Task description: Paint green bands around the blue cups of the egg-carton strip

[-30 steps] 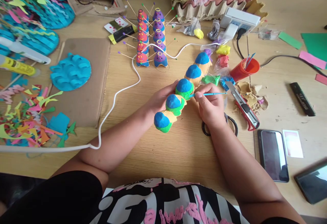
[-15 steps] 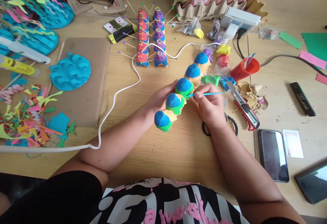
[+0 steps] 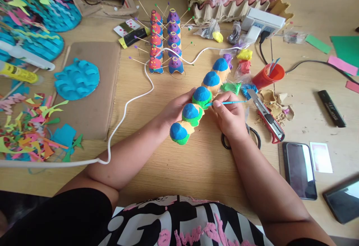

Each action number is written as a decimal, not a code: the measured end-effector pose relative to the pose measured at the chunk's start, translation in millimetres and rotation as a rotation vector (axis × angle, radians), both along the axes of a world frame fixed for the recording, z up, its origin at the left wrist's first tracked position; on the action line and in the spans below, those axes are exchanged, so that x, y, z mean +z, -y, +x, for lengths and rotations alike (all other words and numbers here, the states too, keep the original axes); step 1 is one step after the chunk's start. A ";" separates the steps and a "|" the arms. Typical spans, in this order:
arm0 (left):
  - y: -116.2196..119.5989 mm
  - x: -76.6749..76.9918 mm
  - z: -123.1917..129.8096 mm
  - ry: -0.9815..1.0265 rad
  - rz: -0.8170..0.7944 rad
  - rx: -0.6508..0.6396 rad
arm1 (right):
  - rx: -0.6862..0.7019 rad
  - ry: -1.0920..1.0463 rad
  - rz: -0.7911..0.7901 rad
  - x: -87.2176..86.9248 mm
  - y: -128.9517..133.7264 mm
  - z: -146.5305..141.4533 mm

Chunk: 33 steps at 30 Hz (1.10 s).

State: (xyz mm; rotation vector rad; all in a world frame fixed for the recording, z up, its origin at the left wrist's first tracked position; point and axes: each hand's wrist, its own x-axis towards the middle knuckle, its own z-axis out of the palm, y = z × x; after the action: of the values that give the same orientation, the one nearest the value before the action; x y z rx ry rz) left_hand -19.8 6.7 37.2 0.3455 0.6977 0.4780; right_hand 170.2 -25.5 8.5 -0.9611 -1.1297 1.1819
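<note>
My left hand (image 3: 179, 108) is closed around the underside of an egg-carton strip (image 3: 212, 89), its fingers partly hidden behind it. The strip slants up and away, with several bumps capped in blue clay; the nearer three also carry green clay. My right hand (image 3: 230, 116) pinches a thin blue modelling tool (image 3: 228, 103), whose tip touches the green clay on the middle bump. Beneath my right wrist lie black-handled scissors (image 3: 256, 137), partly covered. Bags of clay, among them a green one (image 3: 231, 87), sit just beyond the strip.
Two finished-looking carton caterpillars (image 3: 156, 42) with pin antennae stand at the back. A white cable (image 3: 125, 105) crosses the table. To the right are a box cutter (image 3: 266, 117), a red cup (image 3: 268, 76), a marker (image 3: 331, 108) and phones (image 3: 300, 171). Paper scraps (image 3: 30, 134) lie left.
Almost nothing differs. The strip's near end has shifted very slightly, while both hands keep their hold and the tool tip stays at the middle bump's green clay.
</note>
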 end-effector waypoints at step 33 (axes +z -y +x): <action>-9.7 -12.6 -3.1 -0.162 -0.030 0.097 | -0.006 0.147 0.048 9.3 2.1 -3.3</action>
State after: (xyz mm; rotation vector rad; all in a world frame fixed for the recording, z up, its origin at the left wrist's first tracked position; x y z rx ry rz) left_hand -22.9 16.5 24.6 0.3254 0.8816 0.5345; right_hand 166.9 -27.6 17.8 -1.0268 -1.2654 1.0890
